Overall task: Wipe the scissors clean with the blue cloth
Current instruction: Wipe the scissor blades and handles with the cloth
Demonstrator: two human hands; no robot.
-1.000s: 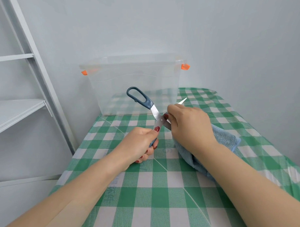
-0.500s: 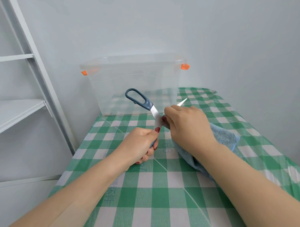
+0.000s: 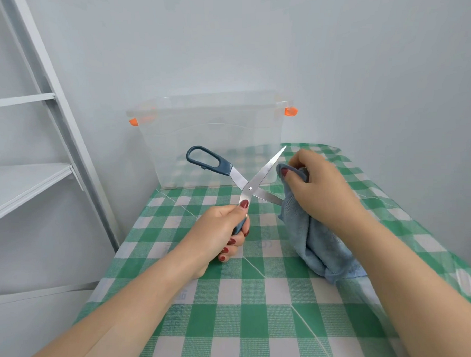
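Here, a person works above a green-and-white checked tabletop [image 3: 234, 325]. The left hand [image 3: 220, 232] has its grip curled tightly round the lower dark blue handle of the scissors [image 3: 250, 188], thumb pressed on the blade just below the pivot. The scissors are held up off the tabletop, spread wide in an X, one blade tip pointing far and right, the free handle loop far and left. The right hand [image 3: 317, 186] has its grip closed on the blue cloth [image 3: 316, 245], bunching it round the end of the other blade; the rest of the cloth hangs down to the tabletop. A clear plastic box [image 3: 214, 141] with orange latches stands at the far edge, white shelving [image 3: 29, 180] at left.
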